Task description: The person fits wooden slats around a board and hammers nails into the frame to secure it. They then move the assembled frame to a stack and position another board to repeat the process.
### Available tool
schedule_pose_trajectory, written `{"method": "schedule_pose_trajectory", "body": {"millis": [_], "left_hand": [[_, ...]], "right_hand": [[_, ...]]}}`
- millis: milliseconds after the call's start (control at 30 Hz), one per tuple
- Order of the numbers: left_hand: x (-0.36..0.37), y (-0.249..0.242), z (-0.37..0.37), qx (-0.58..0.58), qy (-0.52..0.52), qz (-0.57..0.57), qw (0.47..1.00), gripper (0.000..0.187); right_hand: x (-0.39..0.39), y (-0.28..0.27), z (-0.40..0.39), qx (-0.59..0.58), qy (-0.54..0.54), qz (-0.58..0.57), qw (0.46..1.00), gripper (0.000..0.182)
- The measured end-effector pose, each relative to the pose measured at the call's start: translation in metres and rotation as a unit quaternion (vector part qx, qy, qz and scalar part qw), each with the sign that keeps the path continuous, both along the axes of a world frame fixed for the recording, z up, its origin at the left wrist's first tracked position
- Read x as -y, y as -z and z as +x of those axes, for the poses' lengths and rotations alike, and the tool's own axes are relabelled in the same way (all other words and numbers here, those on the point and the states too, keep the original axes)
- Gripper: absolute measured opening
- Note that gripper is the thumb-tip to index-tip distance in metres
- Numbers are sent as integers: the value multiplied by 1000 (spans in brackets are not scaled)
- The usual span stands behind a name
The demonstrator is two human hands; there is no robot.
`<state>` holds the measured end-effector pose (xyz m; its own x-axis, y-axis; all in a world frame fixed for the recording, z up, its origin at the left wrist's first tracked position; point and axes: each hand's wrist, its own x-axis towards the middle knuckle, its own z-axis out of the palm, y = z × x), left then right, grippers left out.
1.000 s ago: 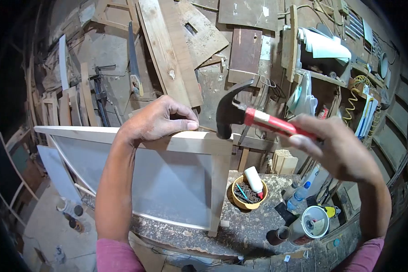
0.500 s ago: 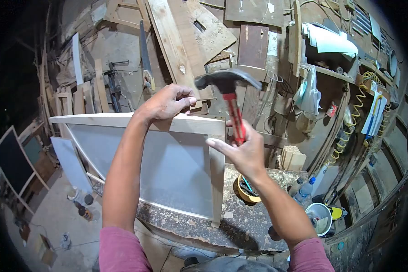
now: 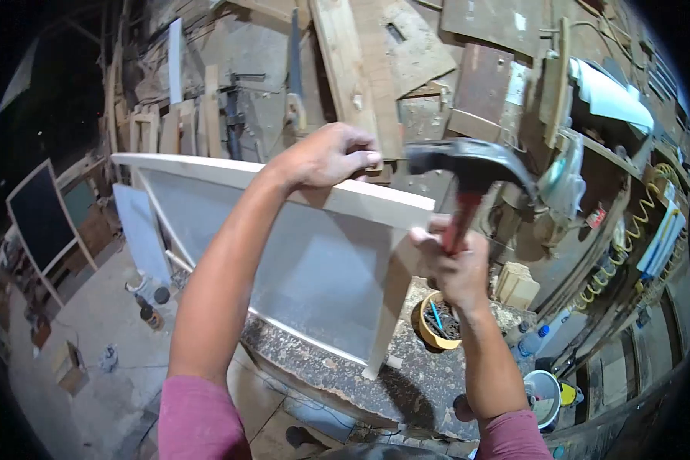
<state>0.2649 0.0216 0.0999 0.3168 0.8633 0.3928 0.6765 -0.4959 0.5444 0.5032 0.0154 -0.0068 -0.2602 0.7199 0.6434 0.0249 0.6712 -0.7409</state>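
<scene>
My right hand (image 3: pixel 458 264) is wrapped round the red handle of a claw hammer (image 3: pixel 464 207). The dark metal head is raised beside the near right corner of a wooden frame (image 3: pixel 376 194) with a pale grey panel (image 3: pixel 322 268). That frame stands on edge on a workbench (image 3: pixel 314 345). On its top rail rests my left hand (image 3: pixel 330 157), fingers curled and thumb against fingertips; what they pinch, if anything, is too small to make out. The hammer's striking face is just right of these fingertips, apart from them.
A yellow bowl (image 3: pixel 437 337) of small dark pieces, seemingly nails, with a blue stick sits on the bench. Beyond it are stacked wood blocks (image 3: pixel 517 284), a plastic bottle (image 3: pixel 530 341) and a white bucket (image 3: pixel 543 399). Boards (image 3: pixel 345 69) and a handsaw (image 3: pixel 294 61) lean at the back.
The whole view has shifted, so the scene sits further right. The hammer is lower relative to the frame, and my right fingers have closed more around its handle. My left hand keeps its place.
</scene>
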Motion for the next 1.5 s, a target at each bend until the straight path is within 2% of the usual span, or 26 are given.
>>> {"method": "schedule_pose_trajectory", "body": {"millis": [33, 67, 100, 133, 167, 200, 233, 267, 333, 367, 433, 467, 500, 533, 567, 633, 700, 800, 933, 1000, 1133, 1200, 1367, 1433, 1467, 1500], "left_hand": [[-6, 4, -6, 8, 21, 7, 1000, 21], [-5, 5, -8, 2, 18, 37, 999, 23], [0, 3, -14, -57, -11, 94, 994, 25], [-4, 5, -29, -79, -8, 115, 990, 27], [-2, 5, -43, -63, -2, 108, 992, 27], [-2, 6, -61, -60, -8, 106, 993, 27], [-4, 10, -82, -37, -11, 103, 994, 26], [-1, 10, -101, -45, -39, 97, 994, 25], [-6, 17, -144, -61, -58, 112, 990, 26], [-6, 18, -163, -66, -62, 120, 989, 27], [0, 19, -198, -64, -80, 100, 990, 29], [5, 15, -215, -58, -94, 71, 991, 29], [9, 14, -232, -65, -115, 57, 990, 29], [10, 14, -251, -63, -122, 53, 989, 29], [10, 15, -268, -63, -127, 44, 989, 28], [14, 14, -298, -79, -142, 33, 986, 27], [17, 14, -330, -64, -142, 26, 988, 26], [10, 17, -383, -59, -146, 24, 987, 26], [-15, 17, -468, -133, -97, 67, 984, 27], [-15, 21, -510, -72, -106, 19, 992, 27], [-18, 21, -594, -87, -135, 17, 987, 28], [-11, 21, -626, -89, -132, 44, 986, 28], [15, 50, -655, 25, -190, 170, 967, 24], [15, 73, -665, 52, -247, 393, 884, 14], [13, 78, -670, 56, -232, 391, 889, 14], [13, 82, -674, 17, -212, 457, 864, 12]], "right_hand": [[-11, 15, -1, -86, -67, -45, 993, 20], [-13, 18, 4, -79, -93, -76, 990, 19], [-16, 20, 2, -84, -38, -58, 994, 12], [-22, 25, 3, -90, -10, -134, 987, 8], [-9, 20, -8, -123, 13, -82, 989, 7], [-26, 27, 14, -186, -195, -228, 936, 11], [-42, 48, 17, -148, -11, -124, 981, 24], [-35, 35, 10, -43, 101, -99, 989, 17], [-33, 43, 6, -107, 146, -72, 981, 13], [-28, 45, 0, -152, 120, -43, 980, 16], [-34, 58, 8, -160, 165, -2, 973, 25], [-38, 61, 15, -114, 184, 29, 976, 35], [-34, 56, 31, -63, 176, -61, 981, 41], [-54, 76, 47, -57, 219, 40, 973, 46], [-82, 97, 98, 113, 263, 239, 928, 54], [-122, 127, 162, 52, 202, 195, 958, 53], [-135, 125, 164, -7, 142, 154, 978, 52], [-143, 121, 144, -2, 176, 163, 971, 51], [-135, 133, 118, -1, 239, 163, 957, 50], [-128, 129, 111, 6, 273, 166, 948, 50], [-109, 129, 85, 12, 341, 166, 925, 51], [-86, 110, 76, 25, 379, 175, 909, 51], [-3, 86, 39, 47, 484, 190, 853, 53], [42, 94, 11, 50, 531, 189, 824, 55], [72, 95, -9, 55, 555, 187, 809, 55], [86, 98, -31, 60, 568, 184, 800, 55]]}}
